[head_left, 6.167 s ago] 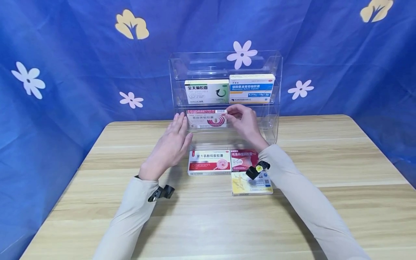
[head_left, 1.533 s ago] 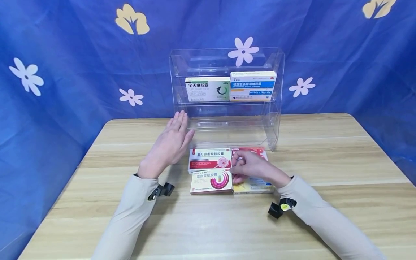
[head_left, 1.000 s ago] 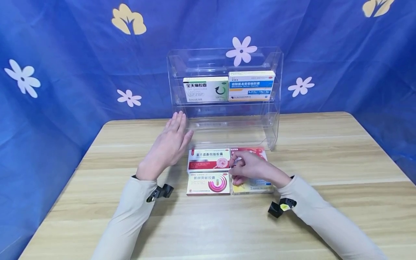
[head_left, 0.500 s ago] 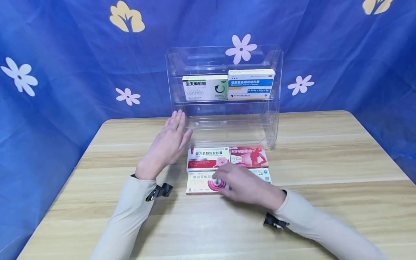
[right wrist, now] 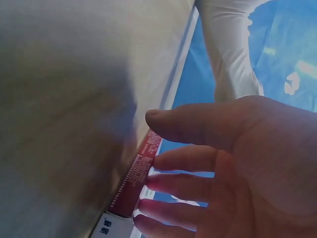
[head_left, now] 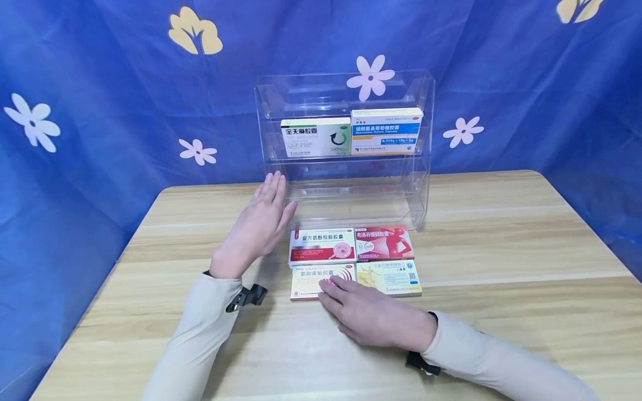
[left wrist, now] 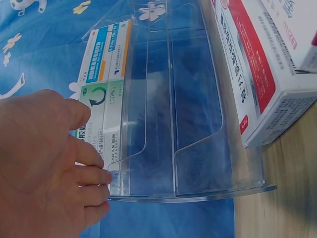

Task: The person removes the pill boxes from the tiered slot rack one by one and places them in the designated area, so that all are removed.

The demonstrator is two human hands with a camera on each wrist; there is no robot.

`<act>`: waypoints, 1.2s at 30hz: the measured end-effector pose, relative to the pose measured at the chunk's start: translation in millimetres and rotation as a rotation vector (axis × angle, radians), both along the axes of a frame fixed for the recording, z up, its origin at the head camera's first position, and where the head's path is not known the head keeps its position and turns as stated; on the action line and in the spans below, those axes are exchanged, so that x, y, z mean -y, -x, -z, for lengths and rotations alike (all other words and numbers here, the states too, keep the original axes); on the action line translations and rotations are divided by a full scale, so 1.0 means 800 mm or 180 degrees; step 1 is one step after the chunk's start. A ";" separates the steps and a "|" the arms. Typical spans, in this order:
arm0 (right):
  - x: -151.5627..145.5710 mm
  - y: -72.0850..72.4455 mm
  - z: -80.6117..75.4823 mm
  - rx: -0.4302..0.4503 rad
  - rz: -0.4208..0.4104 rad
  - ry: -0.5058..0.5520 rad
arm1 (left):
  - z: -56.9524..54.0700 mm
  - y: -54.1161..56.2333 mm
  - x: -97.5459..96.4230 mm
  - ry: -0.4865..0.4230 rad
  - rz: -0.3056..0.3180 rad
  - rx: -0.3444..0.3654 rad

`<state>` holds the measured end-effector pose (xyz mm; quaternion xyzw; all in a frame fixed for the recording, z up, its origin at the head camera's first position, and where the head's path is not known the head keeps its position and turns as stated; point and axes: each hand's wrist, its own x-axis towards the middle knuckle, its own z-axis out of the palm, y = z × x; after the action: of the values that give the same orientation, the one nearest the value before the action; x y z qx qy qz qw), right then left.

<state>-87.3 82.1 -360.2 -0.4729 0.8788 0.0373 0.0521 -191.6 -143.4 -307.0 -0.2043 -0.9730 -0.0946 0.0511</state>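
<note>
While the left hand (head_left: 256, 225) is resting straight fingers at the left side of the clear rack (head_left: 346, 191), the right hand (head_left: 376, 314) is holding slightly spread fingers over the right part of the pink-ringed box (head_left: 307, 285), which is lying on the table (head_left: 501, 239) at lower centre.

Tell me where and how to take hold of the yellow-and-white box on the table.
The yellow-and-white box is probably best gripped at its front right corner, from the right. It lies flat, its right end and front edge exposed, while the red box sits close behind and the pink-ringed box close on its left.
</note>
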 end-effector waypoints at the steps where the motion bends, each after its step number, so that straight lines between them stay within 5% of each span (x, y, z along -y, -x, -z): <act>1: 0.000 0.001 -0.001 0.0026 0.0012 0.0024 | 0.000 0.000 0.000 -0.0006 0.0003 0.0000; 10: -0.002 0.006 -0.005 0.0171 0.0058 0.0151 | -0.002 -0.002 0.001 0.0001 0.0002 0.0019; 14: -0.011 0.022 -0.021 0.0187 0.0144 0.0592 | -0.001 -0.003 0.003 -0.0012 -0.0006 0.0033; 20: -0.043 0.079 -0.065 -0.0028 0.0675 0.1940 | -0.003 -0.003 0.001 -0.0032 0.0008 0.0061; 26: -0.086 0.162 -0.121 -0.0880 0.1155 0.2806 | 0.000 -0.002 -0.002 -0.0050 0.0004 0.0033; 30: -0.110 0.201 -0.153 -0.1204 0.1632 0.2753 | 0.001 -0.002 -0.001 -0.0057 -0.0024 -0.0007; 36: -0.127 0.222 -0.174 -0.1235 0.1839 0.2275 | 0.002 -0.002 0.000 -0.0036 -0.0007 -0.0012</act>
<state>-264.6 184.0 -221.3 -0.1828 0.9252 -0.1949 -0.2694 -189.7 -143.3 -308.2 -0.2031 -0.9725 -0.0997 0.0542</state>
